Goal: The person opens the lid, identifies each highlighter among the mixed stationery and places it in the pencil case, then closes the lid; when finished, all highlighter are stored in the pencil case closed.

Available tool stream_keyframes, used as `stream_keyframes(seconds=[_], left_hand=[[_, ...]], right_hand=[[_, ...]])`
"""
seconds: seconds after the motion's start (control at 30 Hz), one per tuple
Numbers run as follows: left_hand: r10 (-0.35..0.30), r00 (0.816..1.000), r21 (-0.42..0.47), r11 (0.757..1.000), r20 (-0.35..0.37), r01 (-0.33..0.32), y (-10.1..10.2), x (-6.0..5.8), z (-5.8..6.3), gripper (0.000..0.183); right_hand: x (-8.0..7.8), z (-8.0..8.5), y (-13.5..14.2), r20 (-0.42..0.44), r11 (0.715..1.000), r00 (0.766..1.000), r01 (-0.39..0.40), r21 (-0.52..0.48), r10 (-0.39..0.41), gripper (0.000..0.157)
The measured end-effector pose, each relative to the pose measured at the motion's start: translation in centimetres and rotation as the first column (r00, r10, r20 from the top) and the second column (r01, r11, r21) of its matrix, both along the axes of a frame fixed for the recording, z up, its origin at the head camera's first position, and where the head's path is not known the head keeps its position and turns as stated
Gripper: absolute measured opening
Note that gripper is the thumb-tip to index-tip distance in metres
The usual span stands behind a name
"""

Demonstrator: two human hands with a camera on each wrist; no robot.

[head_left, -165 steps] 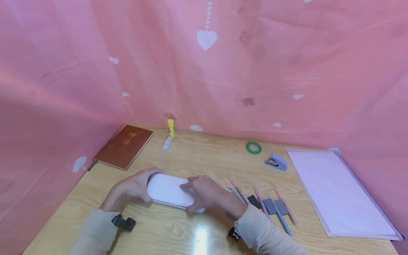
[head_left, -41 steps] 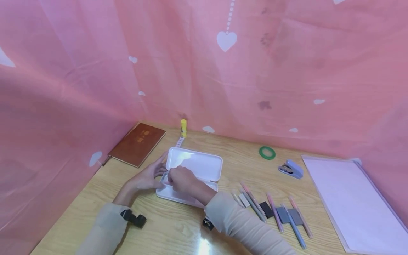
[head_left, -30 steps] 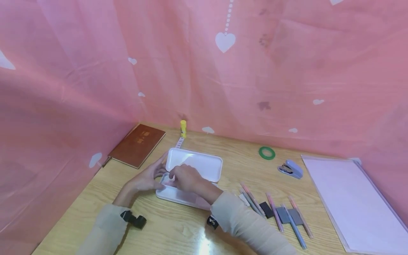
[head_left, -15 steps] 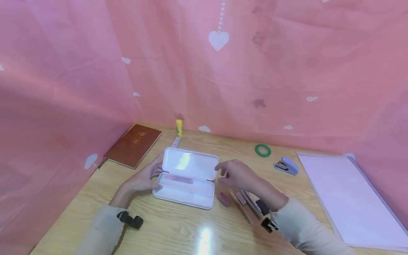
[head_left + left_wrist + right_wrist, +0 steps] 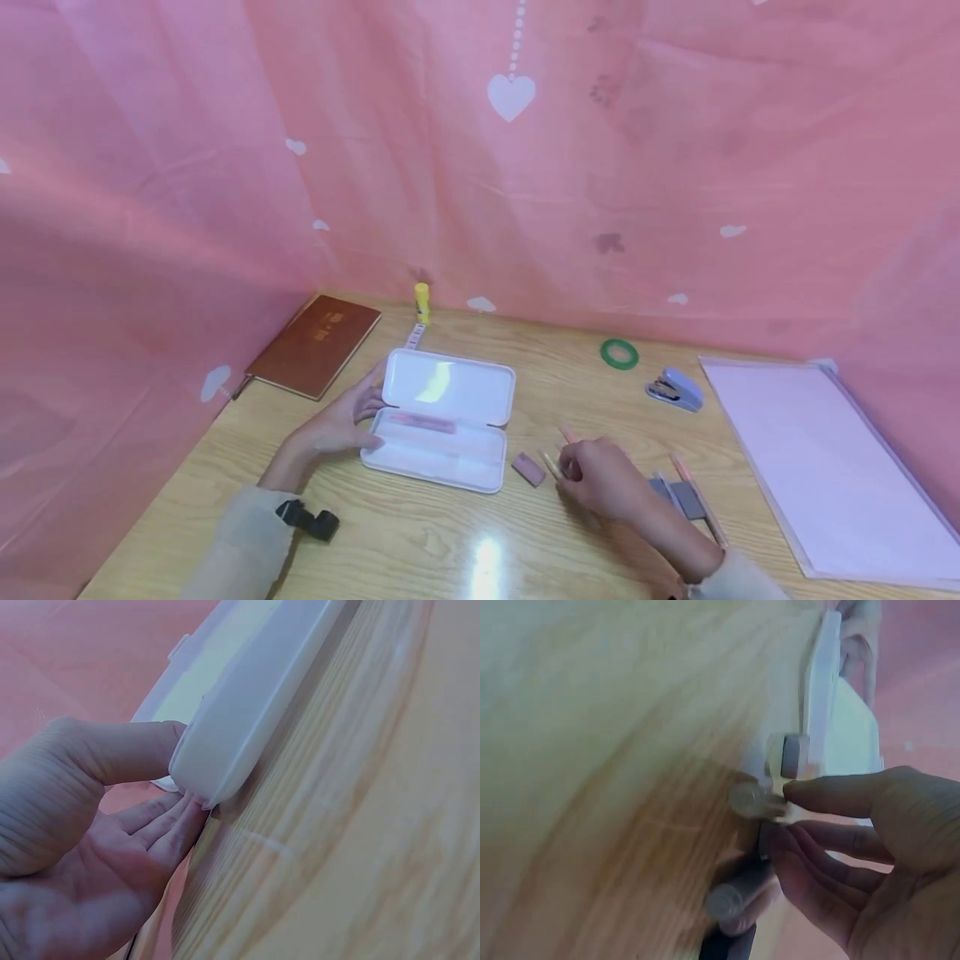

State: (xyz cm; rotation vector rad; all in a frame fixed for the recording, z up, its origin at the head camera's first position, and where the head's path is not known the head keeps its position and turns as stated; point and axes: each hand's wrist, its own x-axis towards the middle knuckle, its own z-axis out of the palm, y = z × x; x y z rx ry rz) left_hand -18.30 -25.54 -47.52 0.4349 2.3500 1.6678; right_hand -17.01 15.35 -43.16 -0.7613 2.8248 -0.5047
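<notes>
Head view: brace white case [image 5: 435,467] gripped in left fingers [image 5: 367,439]; centre right fingers [image 5: 832,796], narrow at pale pen [image 5: 551,465] on table [image 5: 390,533] near mauve block [image 5: 528,469], before lifting; cannot tell if pinching.

Pink heart-printed cloth [image 5: 480,183] behind a wood-grain table [image 5: 405,533] with bright glare [image 5: 486,568].

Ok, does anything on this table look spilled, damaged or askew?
Nothing looks spilled or damaged. Mildly askew: the slim pink pen by the grey rectangular block lies slanted on the wood-grain table, outside the open white rounded-corner case.
</notes>
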Motion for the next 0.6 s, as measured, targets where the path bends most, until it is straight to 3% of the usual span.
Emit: stream_keyframes(seconds=[0.13,0.3,0.6], left_hand=[[0.012,1.000,-0.009,1.000,0.010,-0.012,-0.1,0.1,0.0,0.117],[0.034,0.999,-0.023,0.999,0.020,-0.034,0.0,0.3,0.2,0.117],[0.003,1.000,0.012,1.000,0.009,-0.003,-0.1,0.1,0.1,0.115]], right_hand=[[0.8,-0.4,-0.8,-0.057,0.999,0.998,0.023,0.037,-0.021,0.012],[1.5,-0.7,-1.4,-0.121,0.999,0.993,-0.008,0.043,0.013,0.025],[0.4,1.6,-0.2,-0.035,0.997,0.998,0.051,-0.062,-0.053,0.003]])
